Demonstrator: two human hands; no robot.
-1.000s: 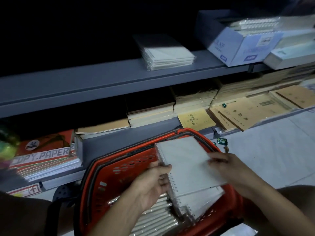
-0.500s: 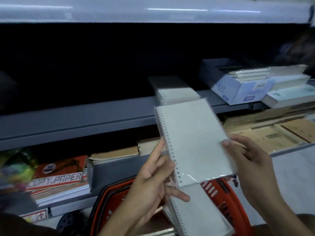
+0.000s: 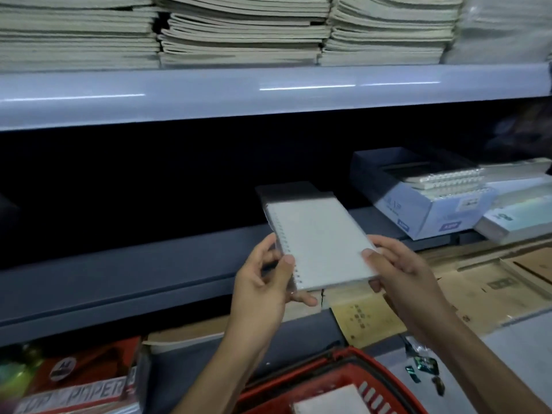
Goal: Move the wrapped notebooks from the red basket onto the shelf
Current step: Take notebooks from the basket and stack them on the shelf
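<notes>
head view, reading from the left: the left hand grips the spiral-bound edge of the wrapped notebook, thumb on top by the coils and the other fingers curled beneath, while the right hand pinches the opposite near corner, thumb on the cover and fingers under it. the notebook is lifted clear of the red basket, which sits below and behind the fingers with more white stock showing inside, and its far end hangs over the dark grey shelf, above a dim stack just beyond the fingers. the wrap looks slick, so a loosened pinch on either side could probably let the notebook slide out and drop back toward the basket or onto the tan books below the fingers. if it goes in crooked it may overhang the stack and tip off the shelf lip. to the right of the fingers stands an open blue box of coil-bound pads; a push angled that way could nudge it.
</notes>
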